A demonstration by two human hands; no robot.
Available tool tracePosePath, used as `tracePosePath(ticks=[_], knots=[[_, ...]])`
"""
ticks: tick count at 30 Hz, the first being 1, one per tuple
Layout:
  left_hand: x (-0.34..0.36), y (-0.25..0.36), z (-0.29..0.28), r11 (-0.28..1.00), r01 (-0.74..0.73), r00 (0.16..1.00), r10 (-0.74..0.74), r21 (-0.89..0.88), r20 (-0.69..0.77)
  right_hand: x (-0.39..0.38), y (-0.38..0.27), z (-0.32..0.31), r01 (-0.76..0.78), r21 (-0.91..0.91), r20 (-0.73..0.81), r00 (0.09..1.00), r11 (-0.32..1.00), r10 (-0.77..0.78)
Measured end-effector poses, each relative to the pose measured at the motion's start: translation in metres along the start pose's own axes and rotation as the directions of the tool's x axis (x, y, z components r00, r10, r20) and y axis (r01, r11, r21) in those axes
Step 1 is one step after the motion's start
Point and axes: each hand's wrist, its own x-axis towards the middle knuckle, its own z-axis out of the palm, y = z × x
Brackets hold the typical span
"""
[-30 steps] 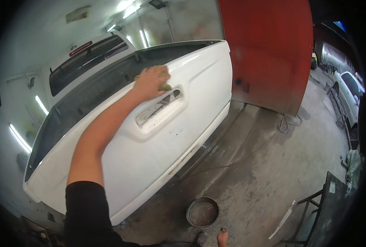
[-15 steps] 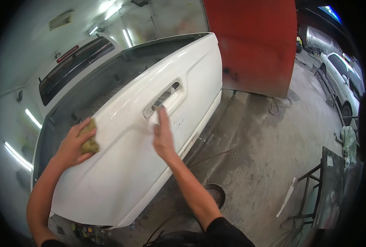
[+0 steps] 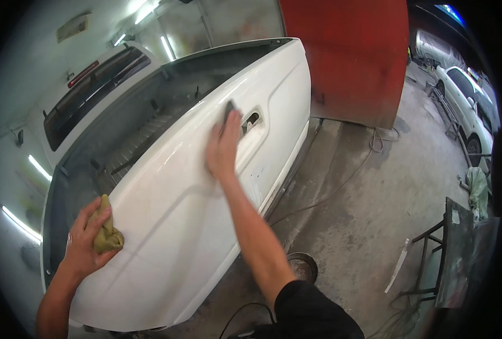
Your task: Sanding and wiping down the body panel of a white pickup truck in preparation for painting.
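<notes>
The white tailgate [image 3: 166, 248] of a pickup truck stretches diagonally in front of me. Near its upper edge on the left, my left hand [image 3: 83, 243] grips a folded, damp-looking yellow-green cloth [image 3: 108, 237], the fingers closed around it. My right hand [image 3: 223, 151] lies on the panel, just left of the handle recess [image 3: 253, 118]. A dark grey piece of sandpaper [image 3: 230, 107] pokes out past its fingertips; the palm and fingers hide the rest. The right fingers are slightly blurred.
Behind the tailgate lies the dark truck bed [image 3: 143, 113]. A red panel [image 3: 347, 62] stands beyond its far end. On the floor are a round bucket [image 3: 303, 265] and a hose [image 3: 324, 199]. At right are a dark board on legs [image 3: 455, 254] and a white car [image 3: 468, 104].
My right hand has moved up and slightly left, from the handle recess onto the panel beside it. My left hand has shifted down and left with the cloth. The view has tilted slightly.
</notes>
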Motion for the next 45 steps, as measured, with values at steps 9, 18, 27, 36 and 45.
tracePosePath(ticks=[9,18,27,36,45], knots=[[0.005,0.005,0.002,1.0,-0.027,0.999,0.026,-0.014,-0.039,0.041,0.024,-0.023,-0.057,-0.192,0.014,0.998,0.98,0.06],[-0.015,-0.005,0.002,0.999,0.053,0.995,-0.052,0.011,-0.082,-0.091,-0.015,-0.025,0.538,-0.098,0.484,0.761,0.837,-0.432],[-0.005,0.0,0.006,0.997,0.075,0.993,-0.077,-0.031,-0.088,-0.036,-0.002,-0.006,0.34,-0.084,0.24,0.919,0.937,-0.313],[-0.005,0.005,0.006,0.994,0.083,0.991,-0.09,-0.068,-0.095,0.116,0.045,-0.053,-0.035,-0.071,0.209,0.977,0.997,0.049],[-0.006,0.004,-0.002,0.998,0.068,0.983,-0.07,-0.018,-0.169,0.056,0.034,-0.04,0.558,-0.053,0.417,0.766,0.828,-0.489]])
